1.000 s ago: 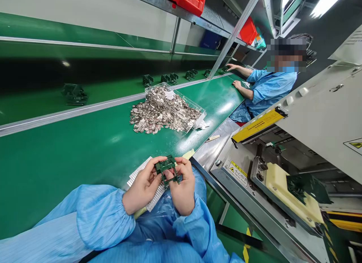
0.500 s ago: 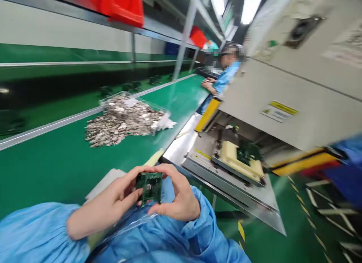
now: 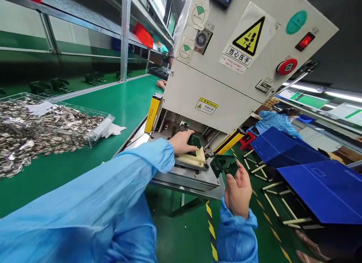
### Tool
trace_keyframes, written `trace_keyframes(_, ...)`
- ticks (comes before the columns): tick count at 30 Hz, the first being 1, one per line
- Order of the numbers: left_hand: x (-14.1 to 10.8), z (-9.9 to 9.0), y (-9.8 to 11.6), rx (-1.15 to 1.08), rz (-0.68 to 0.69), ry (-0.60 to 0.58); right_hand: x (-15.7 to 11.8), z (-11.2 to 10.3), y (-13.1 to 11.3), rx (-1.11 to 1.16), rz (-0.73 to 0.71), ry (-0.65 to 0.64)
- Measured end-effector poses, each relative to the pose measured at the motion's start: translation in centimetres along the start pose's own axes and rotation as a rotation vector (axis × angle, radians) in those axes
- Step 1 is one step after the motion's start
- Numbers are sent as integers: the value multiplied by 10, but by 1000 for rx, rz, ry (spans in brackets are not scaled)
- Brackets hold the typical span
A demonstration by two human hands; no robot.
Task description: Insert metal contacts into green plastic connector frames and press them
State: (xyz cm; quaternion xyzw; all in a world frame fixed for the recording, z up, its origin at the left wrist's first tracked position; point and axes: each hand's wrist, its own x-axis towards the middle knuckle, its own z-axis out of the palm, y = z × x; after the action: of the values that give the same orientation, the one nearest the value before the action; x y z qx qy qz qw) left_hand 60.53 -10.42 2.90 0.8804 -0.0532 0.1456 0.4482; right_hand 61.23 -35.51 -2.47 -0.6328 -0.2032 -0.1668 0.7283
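Observation:
My left hand (image 3: 182,143) reaches into the opening of the press machine (image 3: 217,78). Its thumb and fingers close around a dark green part (image 3: 194,142) seated in a cream-coloured fixture (image 3: 200,157); the far fingers are partly hidden. Outside the machine, just right of the fixture, my right hand (image 3: 240,187) grips a second dark green part (image 3: 224,165), angular and frame-like, between thumb and fingers. The exact kind of these parts cannot be made out.
Yellow guard bars (image 3: 153,114) flank the press opening. A clear tray (image 3: 102,129) with a heap of small metal pieces lies on the green bench (image 3: 113,93). Blue panels (image 3: 322,187) on pale frames stand at right. A co-worker in blue (image 3: 278,122) is beyond.
The view has turned right toward the press. My hands, together on one green part before, have separated: the left has gone into the fixture, while the right has moved out beside it, holding a part.

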Motion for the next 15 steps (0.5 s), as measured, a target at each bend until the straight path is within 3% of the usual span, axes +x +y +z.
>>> trace_keyframes(2,-4,-5,3,-32,-5,26,19,10,4,-50,-48,-73)
trace_keyframes(4,-23,-23,4,-77,-5,62,38,28,8,-86,-92,-191)
trace_keyframes(7,-78,-58,-1,-215,-41,20,64,59,17,-156,-122,-427)
trace_keyframes(10,-148,-87,-18,-295,-190,-60,82,80,24,-254,-75,-659)
trace_keyframes(13,-206,-98,-45,-301,-348,-66,91,86,30,-293,8,-791)
trace_keyframes(15,-225,-95,-63,-277,-397,-59,90,83,31,-329,9,-812)
